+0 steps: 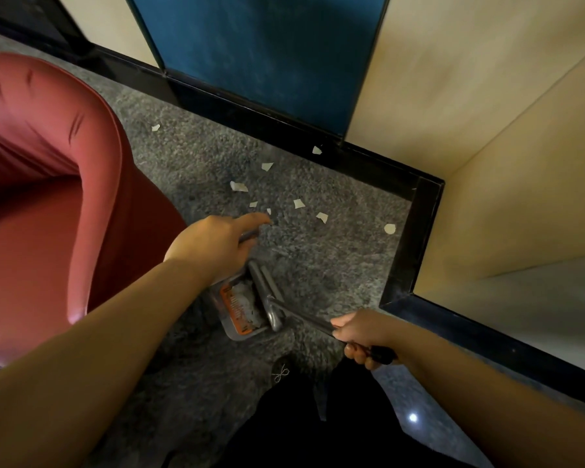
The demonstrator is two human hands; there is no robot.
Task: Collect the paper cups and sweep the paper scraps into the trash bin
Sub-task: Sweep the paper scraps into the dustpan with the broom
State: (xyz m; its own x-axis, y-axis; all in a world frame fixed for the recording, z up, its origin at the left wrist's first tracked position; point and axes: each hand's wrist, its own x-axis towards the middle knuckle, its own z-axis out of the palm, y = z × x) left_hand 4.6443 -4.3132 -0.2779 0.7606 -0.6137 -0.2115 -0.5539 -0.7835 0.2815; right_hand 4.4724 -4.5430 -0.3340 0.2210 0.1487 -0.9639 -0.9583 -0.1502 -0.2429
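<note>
Red armchair (48,184) fills the left side, standing on grey carpet (318,258). Left hand (217,248) reaches forward beside the chair, index finger stretched out; a grey handle (249,235) shows under the palm, but whether the fingers wrap it cannot be told. Just below that hand sits a grey dustpan (244,309) with an orange label, white scraps already inside. A metal bar (267,282) lies along the pan's right edge, joined to the dark handle (321,324) that the right hand (362,336) grips, fingers curled round it. Loose paper scraps (298,203) are scattered on the carpet ahead of the left hand, out toward the black skirting (416,231). Blue panel (267,55) and beige wall (487,130) behind.
</note>
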